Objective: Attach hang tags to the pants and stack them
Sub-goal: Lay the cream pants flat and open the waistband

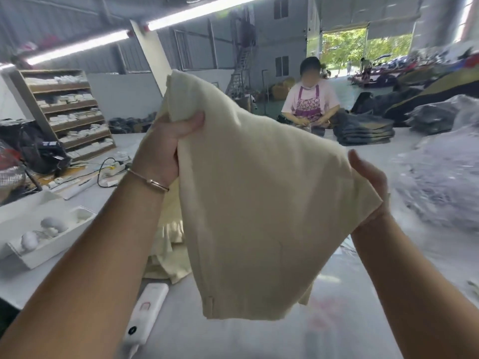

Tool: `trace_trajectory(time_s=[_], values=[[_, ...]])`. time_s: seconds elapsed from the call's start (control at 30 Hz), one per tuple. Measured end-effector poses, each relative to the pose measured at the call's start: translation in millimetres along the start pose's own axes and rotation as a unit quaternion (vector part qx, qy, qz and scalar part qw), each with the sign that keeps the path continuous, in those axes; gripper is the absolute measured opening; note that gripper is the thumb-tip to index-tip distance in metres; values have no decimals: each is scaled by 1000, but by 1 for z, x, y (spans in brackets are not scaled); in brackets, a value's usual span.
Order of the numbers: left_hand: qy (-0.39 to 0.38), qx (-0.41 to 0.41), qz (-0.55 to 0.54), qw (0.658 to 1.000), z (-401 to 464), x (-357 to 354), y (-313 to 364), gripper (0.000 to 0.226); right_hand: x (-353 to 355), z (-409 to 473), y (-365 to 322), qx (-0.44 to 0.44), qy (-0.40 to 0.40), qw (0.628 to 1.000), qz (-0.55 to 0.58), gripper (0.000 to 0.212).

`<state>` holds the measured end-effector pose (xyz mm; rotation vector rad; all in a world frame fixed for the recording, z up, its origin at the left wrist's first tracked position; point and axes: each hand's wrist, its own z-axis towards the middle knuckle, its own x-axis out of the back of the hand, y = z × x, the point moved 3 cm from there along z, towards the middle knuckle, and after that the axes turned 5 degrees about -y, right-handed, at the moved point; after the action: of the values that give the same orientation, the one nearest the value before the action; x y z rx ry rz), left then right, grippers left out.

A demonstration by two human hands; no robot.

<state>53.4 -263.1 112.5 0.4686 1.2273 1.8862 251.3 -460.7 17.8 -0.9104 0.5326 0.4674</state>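
Above the pale bench (233,340), your left hand (166,151) and right hand (368,182) pinch limp, light cream pants (259,203); grip the waistband.

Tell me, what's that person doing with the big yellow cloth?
The person is holding up a pair of cream pants over a white table. The left hand grips the cloth up high, and the right hand holds the other edge. No hang tag shows on the pants yet. More cream cloth lies on the table beneath. A white tool rests near the table's front edge. Across the table, another worker sits beside a stack of dark jeans.
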Motion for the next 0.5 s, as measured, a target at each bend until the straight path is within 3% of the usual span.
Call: trace_trajectory(time_s=[0.1, 0.17, 0.23, 0.33, 0.43, 0.5], values=[[52, -67, 141, 986, -22, -35, 14, 18, -6, -36, -43, 0, 19, 996, -89, 27], [59, -94, 177, 978, -38, -57, 17, 15, -13, -56, -56, -10, -5, 1000, -28, 51], [34, -85, 142, 986, -52, -78, 16, 20, -15, -71, -63, -68, 9, 997, -23, 76], [-18, -48, 66, 997, -67, -99, 14, 29, -15, -93, -79, -84, 26, 993, -85, 50], [-32, 30, -13, 999, -78, -107, 9, 15, -13, -113, -99, -102, 88, 984, -119, 28], [-14, 63, 9, 998, -85, -109, 10, 25, -18, -119, -111, -85, 111, 977, -163, 26]])
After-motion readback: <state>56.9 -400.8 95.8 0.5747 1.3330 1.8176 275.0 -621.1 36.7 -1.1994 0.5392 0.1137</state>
